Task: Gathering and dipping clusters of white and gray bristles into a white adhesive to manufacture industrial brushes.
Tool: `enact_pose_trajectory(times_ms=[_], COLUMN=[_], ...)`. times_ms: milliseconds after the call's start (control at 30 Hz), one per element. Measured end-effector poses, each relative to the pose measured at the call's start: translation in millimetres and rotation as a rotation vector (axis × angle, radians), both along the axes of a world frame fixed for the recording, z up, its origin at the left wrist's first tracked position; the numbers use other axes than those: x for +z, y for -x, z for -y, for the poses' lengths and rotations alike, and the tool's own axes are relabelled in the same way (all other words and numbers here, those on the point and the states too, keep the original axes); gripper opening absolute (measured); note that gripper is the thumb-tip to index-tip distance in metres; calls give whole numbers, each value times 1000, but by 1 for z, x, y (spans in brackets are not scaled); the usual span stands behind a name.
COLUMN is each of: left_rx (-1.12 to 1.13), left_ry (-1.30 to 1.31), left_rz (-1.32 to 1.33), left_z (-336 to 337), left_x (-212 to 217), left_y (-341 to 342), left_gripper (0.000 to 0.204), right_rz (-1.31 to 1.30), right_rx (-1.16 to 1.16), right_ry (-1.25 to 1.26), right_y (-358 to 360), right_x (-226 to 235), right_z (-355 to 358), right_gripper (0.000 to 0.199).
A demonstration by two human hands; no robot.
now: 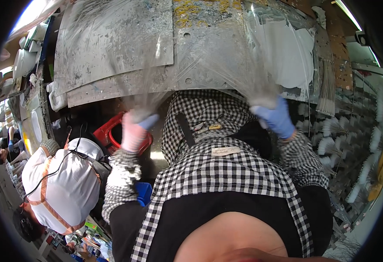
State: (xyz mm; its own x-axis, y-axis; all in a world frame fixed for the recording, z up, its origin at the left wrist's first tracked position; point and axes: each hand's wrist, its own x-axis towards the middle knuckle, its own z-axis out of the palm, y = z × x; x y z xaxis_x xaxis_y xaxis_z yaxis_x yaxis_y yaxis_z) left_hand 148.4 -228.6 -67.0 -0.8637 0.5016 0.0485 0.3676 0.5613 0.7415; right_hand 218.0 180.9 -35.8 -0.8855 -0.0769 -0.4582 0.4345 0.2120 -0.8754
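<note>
Both hands are at the table's near edge, blurred by motion. My left hand (135, 133), in a pink and blue glove, is closed around the lower end of a bundle of thin grey wires (150, 81). My right hand (279, 120), gloved in blue, grips a second bundle of thin wires (261, 76). Both bundles fan upward over the worn metal tabletop (200, 72), and some strands cross between them. The wires' far ends are smeared, and the gripped ends are hidden by my fingers.
Yellow rubber bands (187, 15) lie at the table's back. A white sheet (292, 54) and hanging wires (327, 89) are at the right, near racks of white bristly pieces (333, 126). At left are a co-worker in white (62, 183), a red plastic seat (108, 131) and a blue bin (144, 193).
</note>
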Motion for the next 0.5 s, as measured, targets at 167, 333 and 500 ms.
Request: enact_pose_trajectory(times_ms=[167, 333, 500], left_rx=[523, 280, 60], left_ry=[-456, -647, -662], left_rz=[557, 1061, 778], left_z=[18, -106, -137], left_x=[43, -36, -112], left_y=[4, -47, -65], left_gripper=[10, 24, 33], right_rz=[-309, 259, 191], right_rx=[-249, -55, -74], right_ry=[-197, 266, 315], right_y=[-9, -3, -1], right_x=[38, -48, -89], right_z=[-3, 76, 91], right_gripper=[28, 52, 73])
